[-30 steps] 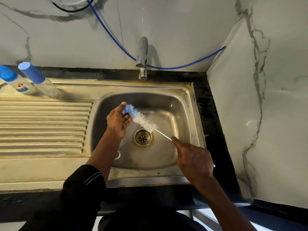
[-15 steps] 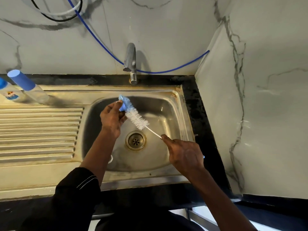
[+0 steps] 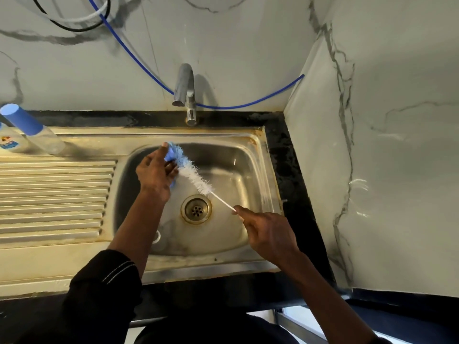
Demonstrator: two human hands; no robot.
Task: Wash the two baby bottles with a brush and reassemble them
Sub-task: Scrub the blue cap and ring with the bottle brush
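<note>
Head view: above the steel sink basin [image 3: 248, 155], the left hand [image 3: 155, 175] holds a small blue bottle part [image 3: 170, 155], its fingers [image 3: 162, 151] curled round it. The blue-tipped end of a bottle brush [image 3: 196, 178] meets that part. The right hand [image 3: 268, 234] pinches the brush's thin white handle between closed fingers [image 3: 239, 211], over the drain [image 3: 196, 209]. Two capped baby bottles [image 3: 29, 130] stand at the far left behind the ribbed drainboard [image 3: 54, 189], well apart from both hands.
</note>
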